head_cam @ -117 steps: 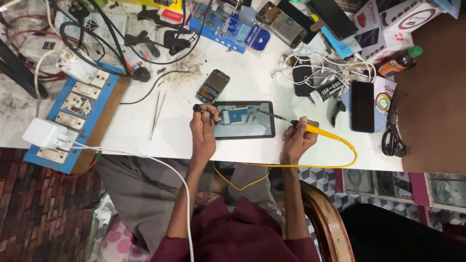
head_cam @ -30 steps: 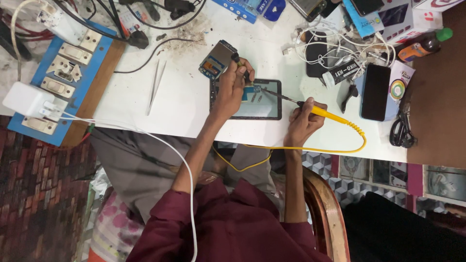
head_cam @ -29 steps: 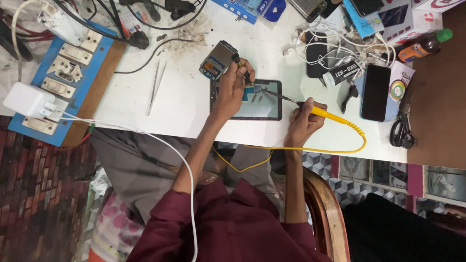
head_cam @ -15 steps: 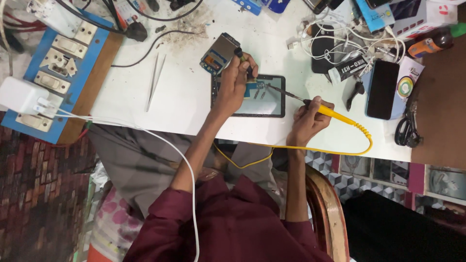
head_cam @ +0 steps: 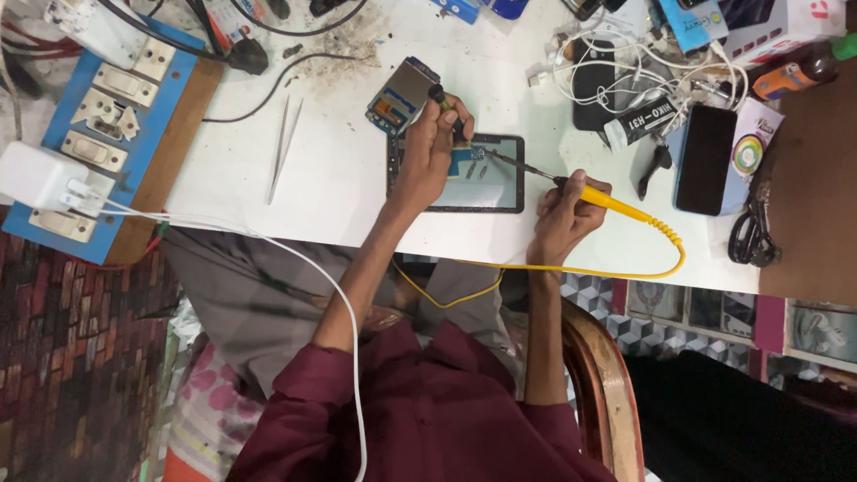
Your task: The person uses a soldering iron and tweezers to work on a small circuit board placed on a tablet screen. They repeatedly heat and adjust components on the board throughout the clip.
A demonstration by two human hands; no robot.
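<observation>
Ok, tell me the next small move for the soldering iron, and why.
Probably ease the tip down onto the board spot by the left hand. The right hand holds the yellow soldering iron with its tip over the blue part inside the opened tablet, while the left hand pins something small there. Whether the tip already touches is too small to tell.

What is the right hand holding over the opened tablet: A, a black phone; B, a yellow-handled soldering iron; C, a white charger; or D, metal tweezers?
B: the right hand grips the yellow-handled soldering iron, its tip reaching onto the opened tablet; the tweezers lie untouched on the table.
</observation>
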